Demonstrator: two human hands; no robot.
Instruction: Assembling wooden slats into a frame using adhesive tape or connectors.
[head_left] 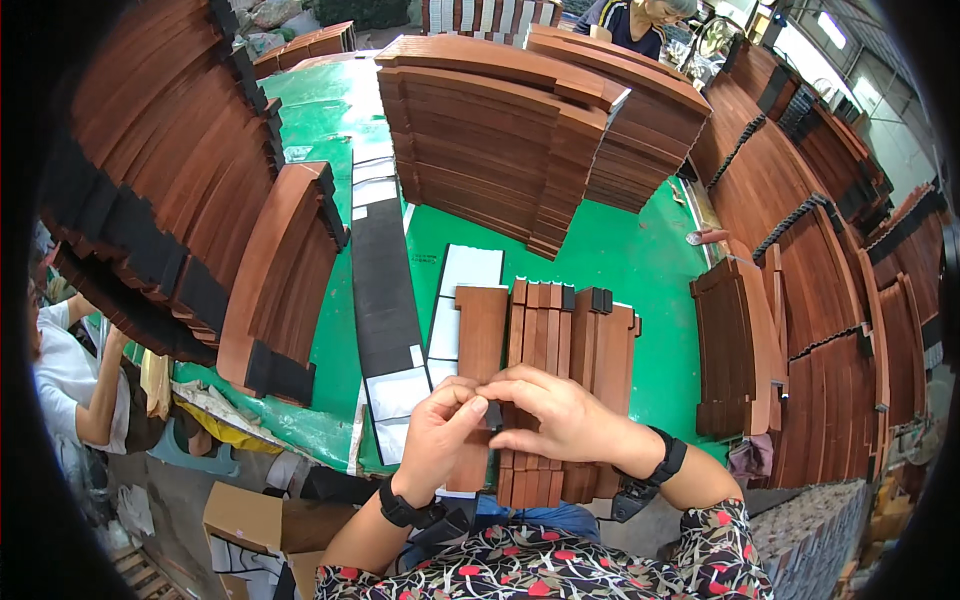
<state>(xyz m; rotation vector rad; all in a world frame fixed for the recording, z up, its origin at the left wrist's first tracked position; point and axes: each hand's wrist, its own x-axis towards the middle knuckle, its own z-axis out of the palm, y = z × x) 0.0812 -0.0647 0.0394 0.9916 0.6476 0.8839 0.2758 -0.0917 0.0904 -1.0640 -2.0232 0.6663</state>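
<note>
My left hand (435, 430) is closed, its thumb and index finger pinched together. My right hand (560, 412) meets it there, its bent fingers touching the left fingertips and its thumb held lower and apart. Whatever they hold is too small or too hidden to make out. Beneath them lies a flat reddish-brown wooden slat (482, 325). Just right of it is a bundle of narrower brown slats (540, 340), some with black ends, and beside that another stack of brown slats (605, 365). Partly under the wide slat lies a white-and-black strip (470, 270).
A long black strip with white labels (385, 290) crosses the green table (350, 110). Tall brown slat stacks stand at the left (170, 180), the back (490, 130) and the right (735, 345). A cardboard box (245, 515) sits low left. Other people work left and behind.
</note>
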